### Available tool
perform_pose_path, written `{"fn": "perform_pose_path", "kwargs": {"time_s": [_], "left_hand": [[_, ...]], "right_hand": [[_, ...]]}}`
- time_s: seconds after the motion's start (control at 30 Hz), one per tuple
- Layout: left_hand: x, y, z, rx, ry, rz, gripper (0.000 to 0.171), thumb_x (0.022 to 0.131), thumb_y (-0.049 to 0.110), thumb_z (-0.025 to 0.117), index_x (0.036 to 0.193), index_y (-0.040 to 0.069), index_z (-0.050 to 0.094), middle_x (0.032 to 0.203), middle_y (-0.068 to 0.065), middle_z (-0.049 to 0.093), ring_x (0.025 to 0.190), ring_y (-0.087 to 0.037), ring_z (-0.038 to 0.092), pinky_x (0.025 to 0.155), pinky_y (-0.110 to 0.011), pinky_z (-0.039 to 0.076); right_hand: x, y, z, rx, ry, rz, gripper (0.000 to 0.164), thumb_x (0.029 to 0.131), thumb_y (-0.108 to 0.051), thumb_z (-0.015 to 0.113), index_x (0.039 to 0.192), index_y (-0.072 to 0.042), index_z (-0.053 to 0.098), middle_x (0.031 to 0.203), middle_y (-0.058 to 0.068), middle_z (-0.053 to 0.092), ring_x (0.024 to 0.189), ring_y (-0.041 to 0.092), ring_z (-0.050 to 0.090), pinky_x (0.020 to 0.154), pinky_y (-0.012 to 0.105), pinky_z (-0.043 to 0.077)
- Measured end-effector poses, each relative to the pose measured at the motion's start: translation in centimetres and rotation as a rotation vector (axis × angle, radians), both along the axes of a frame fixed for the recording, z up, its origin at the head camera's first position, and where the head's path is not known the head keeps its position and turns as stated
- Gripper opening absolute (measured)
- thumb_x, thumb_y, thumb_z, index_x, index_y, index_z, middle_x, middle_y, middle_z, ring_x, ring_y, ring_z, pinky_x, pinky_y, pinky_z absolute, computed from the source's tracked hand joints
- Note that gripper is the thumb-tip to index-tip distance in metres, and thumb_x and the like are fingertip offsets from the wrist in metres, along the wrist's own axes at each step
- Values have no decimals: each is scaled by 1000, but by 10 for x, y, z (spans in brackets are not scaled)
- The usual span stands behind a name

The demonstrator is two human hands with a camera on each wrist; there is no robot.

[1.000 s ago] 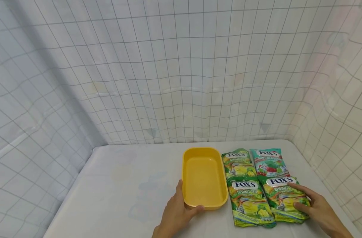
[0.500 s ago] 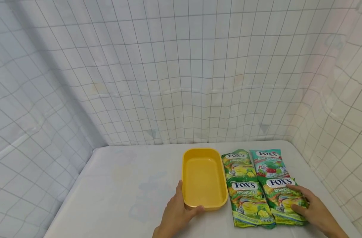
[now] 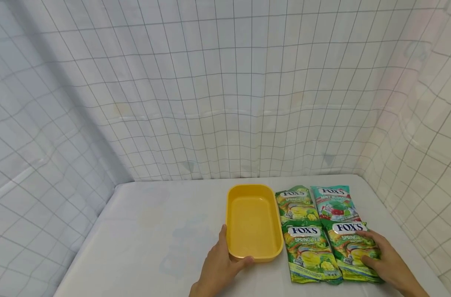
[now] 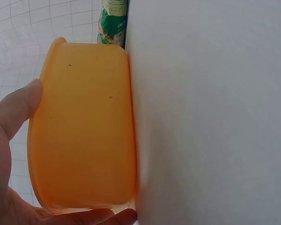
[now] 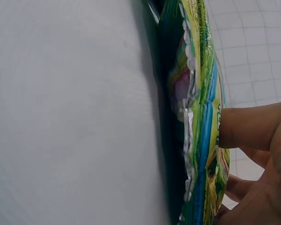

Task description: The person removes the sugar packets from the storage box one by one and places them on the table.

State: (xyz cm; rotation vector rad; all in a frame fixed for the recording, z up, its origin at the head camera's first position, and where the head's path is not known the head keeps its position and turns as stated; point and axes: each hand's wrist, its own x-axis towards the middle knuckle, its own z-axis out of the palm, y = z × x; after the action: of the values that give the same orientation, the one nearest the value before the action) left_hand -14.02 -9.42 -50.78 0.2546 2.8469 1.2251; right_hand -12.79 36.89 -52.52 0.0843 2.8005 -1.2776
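Note:
In the head view, a yellow plastic tray [image 3: 253,225] lies right of the table's middle. My left hand [image 3: 219,266] holds its near-left corner, thumb on the near wall, fingers along the left side. The left wrist view shows the tray's outer wall [image 4: 84,126] with my thumb at the rim. My right hand [image 3: 386,260] rests on the right edge of the near-right Fox's Spring Tea candy bag [image 3: 353,251]. In the right wrist view my thumb [image 5: 246,127] presses the bag's upper face. Left of it lies another Spring Tea bag [image 3: 311,253].
Behind these lie a third Spring Tea bag [image 3: 297,204], beside the tray, and a teal Mint Blossom candy bag [image 3: 334,204]. White cloth covers the table [image 3: 155,235]. Gridded white sheets [image 3: 210,103] stand at the back and both sides.
My right hand has shifted slightly left with the near-right candy bag, whose right edge now lies a little further left. My left hand and the tray look the same.

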Motion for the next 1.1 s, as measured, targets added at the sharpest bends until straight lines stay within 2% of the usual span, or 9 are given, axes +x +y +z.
{"fn": "perform_pose_path", "kwargs": {"time_s": [0.2, 0.43, 0.6, 0.73, 0.83, 0.97, 1.1], "left_hand": [[0, -1, 1, -1, 0, -3, 127, 77, 70, 76, 159, -4, 15, 145, -28, 50, 119, -39, 61, 96, -56, 50], [0, -1, 3, 8, -21, -1, 128, 76, 71, 76, 160, -3, 13, 146, -27, 50, 120, -38, 61, 97, -56, 50], [0, 0, 3, 24, -34, 9, 132, 75, 71, 78, 161, -2, 9, 142, -27, 53, 116, -37, 62, 96, -56, 50], [1, -1, 4, 14, -45, 16, 136, 74, 72, 78, 161, -2, 4, 141, -27, 55, 115, -36, 63, 96, -56, 50], [0, -3, 3, 9, -44, 10, 132, 77, 72, 75, 161, -2, 4, 144, -28, 52, 119, -38, 61, 98, -56, 49], [-2, -6, 3, 7, -26, -6, 123, 84, 66, 73, 161, -3, 5, 148, -25, 49, 121, -38, 61, 98, -55, 49], [-2, -11, 5, -9, -24, -8, 122, 86, 68, 70, 161, -3, 6, 152, -23, 46, 126, -40, 57, 101, -56, 47]], "right_hand": [[2, -4, 2, 27, -11, -7, 73, 87, 2, 70, 151, 1, 35, 150, 44, 20, 134, 65, 21, 98, 79, 24], [2, -9, 9, 113, 13, -2, 68, 88, -1, 70, 149, 1, 39, 154, 45, 11, 134, 73, 11, 97, 83, 19], [2, -13, 16, 172, 7, -6, 67, 88, -5, 72, 148, 1, 42, 155, 42, 13, 130, 76, 13, 92, 84, 21], [2, -16, 23, 170, 4, -6, 66, 91, -10, 74, 148, 3, 42, 155, 43, 14, 132, 74, 13, 93, 84, 22], [1, -18, 28, 172, 12, -12, 69, 93, -17, 75, 148, 4, 41, 155, 43, 14, 134, 72, 13, 94, 84, 21], [1, -25, 36, 157, 50, -13, 72, 94, -23, 76, 149, 6, 39, 156, 42, 16, 136, 69, 15, 95, 83, 24], [1, -35, 44, 113, 103, -4, 75, 95, -26, 76, 150, 5, 37, 156, 41, 21, 137, 67, 20, 95, 81, 28]]}}
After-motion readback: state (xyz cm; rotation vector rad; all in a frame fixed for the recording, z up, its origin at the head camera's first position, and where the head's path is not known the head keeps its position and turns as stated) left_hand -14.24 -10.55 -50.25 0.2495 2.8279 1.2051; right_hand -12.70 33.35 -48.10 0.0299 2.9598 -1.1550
